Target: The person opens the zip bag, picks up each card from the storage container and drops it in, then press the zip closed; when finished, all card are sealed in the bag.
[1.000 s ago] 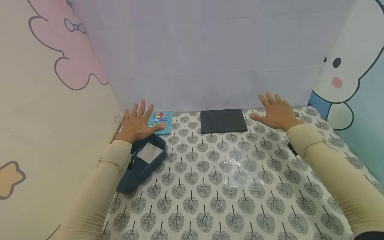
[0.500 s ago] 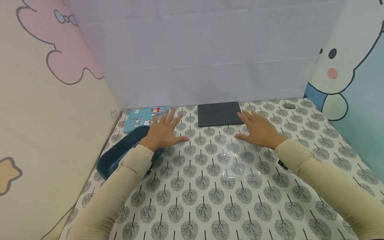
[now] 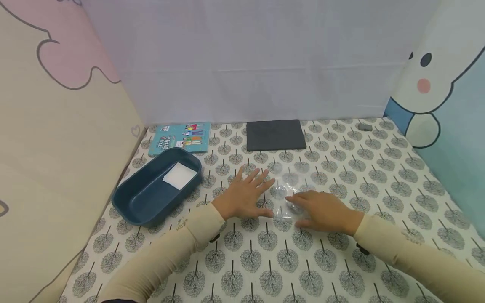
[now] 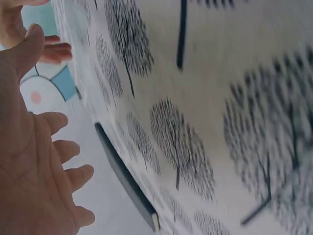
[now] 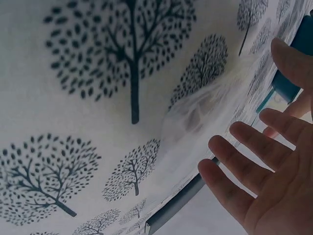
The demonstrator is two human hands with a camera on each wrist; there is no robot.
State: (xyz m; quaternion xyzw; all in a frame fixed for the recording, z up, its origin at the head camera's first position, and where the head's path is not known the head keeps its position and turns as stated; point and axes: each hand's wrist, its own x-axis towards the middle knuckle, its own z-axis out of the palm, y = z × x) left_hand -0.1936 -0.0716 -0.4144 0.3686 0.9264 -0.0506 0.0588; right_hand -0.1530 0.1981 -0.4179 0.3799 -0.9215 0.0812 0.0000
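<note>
A clear, shiny plastic sheet or bag (image 3: 280,191) lies flat on the tree-patterned cloth. My left hand (image 3: 246,198) is beside its left edge, fingers spread and nothing held. Over the right part of the plastic is my right hand (image 3: 323,210), palm down, with fingers extended and slightly bent. In the right wrist view the plastic (image 5: 195,117) shows a faint reflection beyond the fingertips (image 5: 210,169). Whether the right hand touches it I cannot tell. The left wrist view shows the left palm (image 4: 29,166) with fingers apart.
A dark blue basin (image 3: 130,204) with a white square (image 3: 179,176) inside stands at the left. Behind it lies a light blue illustrated book (image 3: 179,139). A dark flat notebook (image 3: 275,135) is at the back centre, and a small grey block (image 3: 365,126) at the back right.
Both hands have come inward and nearer the body, from far apart at the back to either side of the plastic. The basin is now fully uncovered by the left arm.
</note>
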